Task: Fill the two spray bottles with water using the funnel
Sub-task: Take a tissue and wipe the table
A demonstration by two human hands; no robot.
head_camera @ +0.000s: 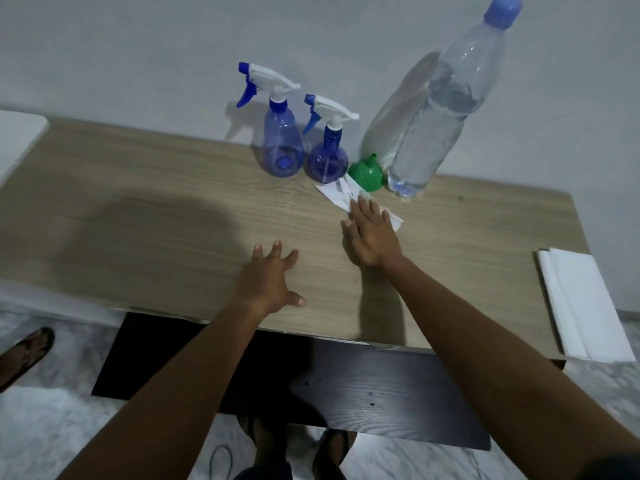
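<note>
Two blue translucent spray bottles stand by the wall, a taller one (281,147) and a shorter round one (327,157), both with white and blue trigger heads on. A small green funnel (366,173) lies upside down to their right, touching a crumpled white tissue (337,194). A large clear water bottle (436,123) with a blue cap stands right of the funnel, mostly full. My right hand (372,232) lies flat with its fingers on the tissue. My left hand (272,280) rests on the table with fingers spread, holding nothing.
The wooden table (138,220) runs along a white wall. Folded white paper towels (585,303) lie at its right end. A dark board (346,389) sits below the front edge. Feet in sandals are on the marble floor.
</note>
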